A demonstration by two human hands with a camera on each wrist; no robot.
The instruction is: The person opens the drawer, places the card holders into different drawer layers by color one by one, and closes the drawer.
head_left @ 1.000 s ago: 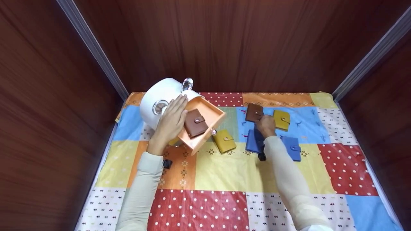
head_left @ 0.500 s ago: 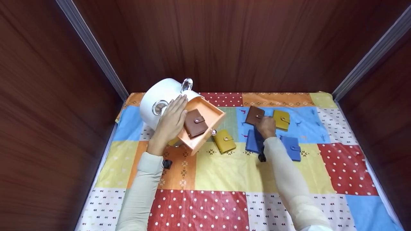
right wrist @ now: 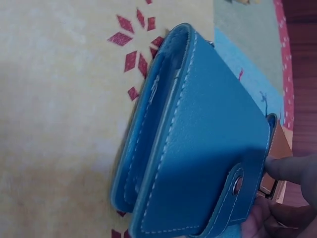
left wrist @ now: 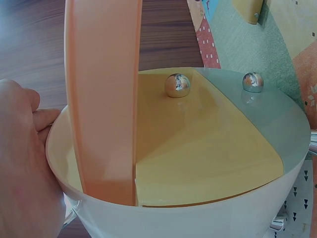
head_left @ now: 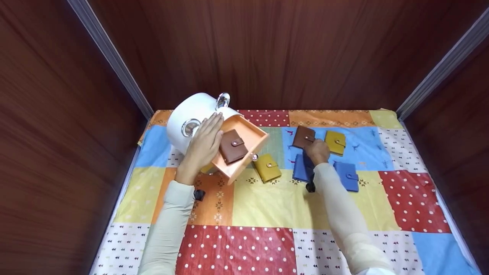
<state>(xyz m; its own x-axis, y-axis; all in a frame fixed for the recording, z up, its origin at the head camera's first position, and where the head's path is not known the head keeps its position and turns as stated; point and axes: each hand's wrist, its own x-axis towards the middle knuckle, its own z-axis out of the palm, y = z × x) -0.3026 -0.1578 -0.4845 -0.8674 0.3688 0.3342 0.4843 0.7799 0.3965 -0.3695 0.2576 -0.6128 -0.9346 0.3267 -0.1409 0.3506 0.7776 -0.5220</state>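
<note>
My left hand (head_left: 204,143) lies with straight fingers along the white round drawer box (head_left: 183,110), beside its pulled-out peach drawer (head_left: 250,133). Inside that drawer is a brown snap wallet (head_left: 232,149). In the left wrist view the drawer (left wrist: 104,99) stands out past the yellow drawer front (left wrist: 203,148). My right hand (head_left: 318,151) pinches the near edge of another brown wallet (head_left: 303,136) on the cloth. Below that hand a blue wallet (head_left: 300,170) is partly covered by the wrist; in the right wrist view the blue wallet (right wrist: 208,134) fills the foreground.
A yellow wallet (head_left: 336,142) lies right of my right hand, with a second blue wallet (head_left: 347,177) nearer me. Another yellow wallet (head_left: 267,168) sits by the drawer's knob. Wooden panels (head_left: 267,57) enclose the patchwork cloth (head_left: 263,206) at the back and sides.
Since a second ago the brown wallet at my right hand has shifted slightly toward me and turned a little; over the last half second it barely moves. The left hand stays put.
</note>
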